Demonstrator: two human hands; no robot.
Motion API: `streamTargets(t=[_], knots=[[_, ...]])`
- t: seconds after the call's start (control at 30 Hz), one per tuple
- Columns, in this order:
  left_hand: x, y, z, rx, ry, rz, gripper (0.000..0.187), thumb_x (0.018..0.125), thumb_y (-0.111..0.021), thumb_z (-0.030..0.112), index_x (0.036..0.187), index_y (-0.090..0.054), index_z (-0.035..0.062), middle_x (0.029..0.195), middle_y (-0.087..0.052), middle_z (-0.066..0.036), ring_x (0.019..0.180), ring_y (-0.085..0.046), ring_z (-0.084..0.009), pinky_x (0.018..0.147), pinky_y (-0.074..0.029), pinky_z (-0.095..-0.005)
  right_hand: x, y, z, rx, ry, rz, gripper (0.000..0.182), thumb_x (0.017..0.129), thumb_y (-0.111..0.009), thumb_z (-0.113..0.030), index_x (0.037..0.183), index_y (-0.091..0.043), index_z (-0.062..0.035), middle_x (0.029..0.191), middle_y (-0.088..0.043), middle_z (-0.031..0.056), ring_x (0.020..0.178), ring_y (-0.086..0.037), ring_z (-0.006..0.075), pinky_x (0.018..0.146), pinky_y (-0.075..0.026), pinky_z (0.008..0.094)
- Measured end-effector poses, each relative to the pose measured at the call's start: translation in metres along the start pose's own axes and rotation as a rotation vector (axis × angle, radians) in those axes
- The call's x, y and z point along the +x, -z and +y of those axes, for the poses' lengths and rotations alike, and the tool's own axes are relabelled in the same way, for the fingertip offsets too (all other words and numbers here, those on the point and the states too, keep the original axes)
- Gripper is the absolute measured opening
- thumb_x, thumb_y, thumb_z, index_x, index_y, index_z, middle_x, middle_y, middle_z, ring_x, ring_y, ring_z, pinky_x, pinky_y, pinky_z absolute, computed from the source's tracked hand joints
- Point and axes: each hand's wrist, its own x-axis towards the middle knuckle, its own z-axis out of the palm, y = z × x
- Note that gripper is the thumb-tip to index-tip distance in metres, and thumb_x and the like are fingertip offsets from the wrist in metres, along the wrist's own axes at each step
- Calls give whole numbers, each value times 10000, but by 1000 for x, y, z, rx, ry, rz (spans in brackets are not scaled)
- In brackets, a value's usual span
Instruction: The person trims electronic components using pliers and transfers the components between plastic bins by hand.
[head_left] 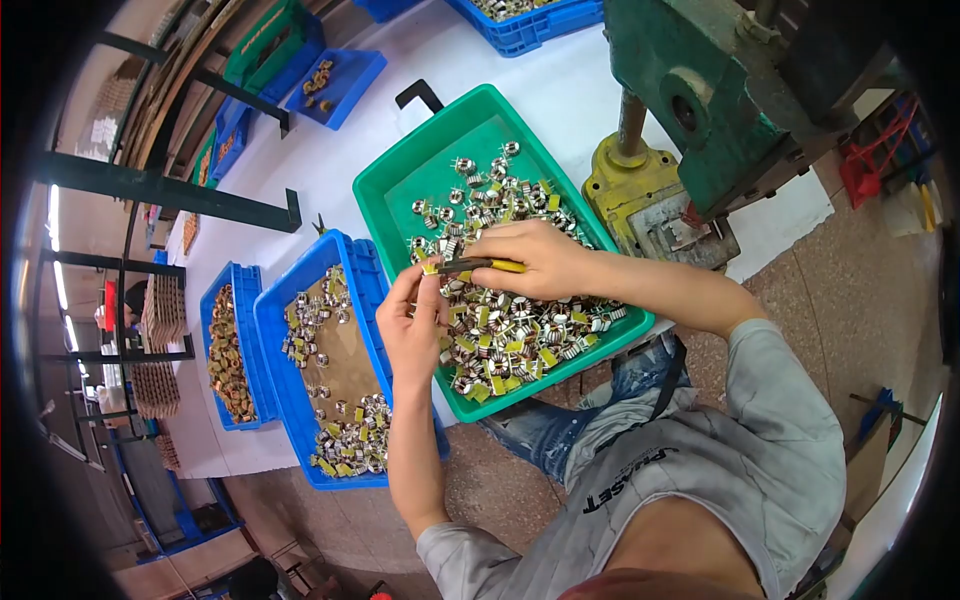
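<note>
My right hand [540,262] is closed round a pair of pliers [508,265] with yellow handles and a dark head. The pliers point left, and their tip meets a small wire-wound coil part with a yellow piece [431,268]. My left hand [410,318] pinches that part between thumb and fingers; much of it is hidden. Both hands are over a green tray [385,190], which holds many loose coils [510,335] with metal windings, several with yellow pieces. The exact contact of the jaws is too small to make out.
Left of the green tray stands a blue tray [268,310] with similar coils, and beyond it another blue bin [262,385] of copper-coloured rings. A green and yellow press [640,180] stands close on the right. A dark metal rack [180,195] rises at the left.
</note>
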Motion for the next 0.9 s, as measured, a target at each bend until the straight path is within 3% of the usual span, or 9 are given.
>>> streamTargets(t=[0.2,0.37,0.5,0.7,0.9], knots=[[-7,-20,-14,142,-141,33,206,1020,-478,146,1108,-590,-2,776,-596,-48,499,-444,-62,449,-359,-191,-3,4,-9,-24,-95,-123,181,876,-658,-231,903,-661,-52,777,-645,67,650,-596,239,582,-459,331],[-11,-33,-3,28,-121,76,215,1031,-452,156,1103,-585,3,815,-622,-56,526,-462,-63,468,-370,-185,-1,6,-15,-410,116,42,146,878,-644,-198,889,-656,-52,769,-632,64,649,-578,235,585,-450,319],[-12,-37,0,-43,-152,122,146,1002,-494,109,1062,-591,18,774,-676,-48,522,-471,-62,478,-381,-194,6,9,-10,-176,142,127,137,868,-645,-181,893,-653,-46,761,-621,62,644,-557,225,590,-441,304],[-8,-29,-8,97,-228,98,144,998,-494,100,1065,-588,13,809,-695,-54,517,-476,-74,483,-388,-198,7,10,0,-87,72,121,146,879,-635,-191,896,-665,-49,766,-636,62,632,-565,229,577,-441,303],[-7,-17,-15,334,-392,87,151,990,-504,111,1068,-585,9,817,-702,-54,515,-496,-90,480,-392,-207,3,15,-9,29,-125,-148,166,892,-624,-216,885,-680,-59,785,-668,64,619,-585,228,571,-450,315]])
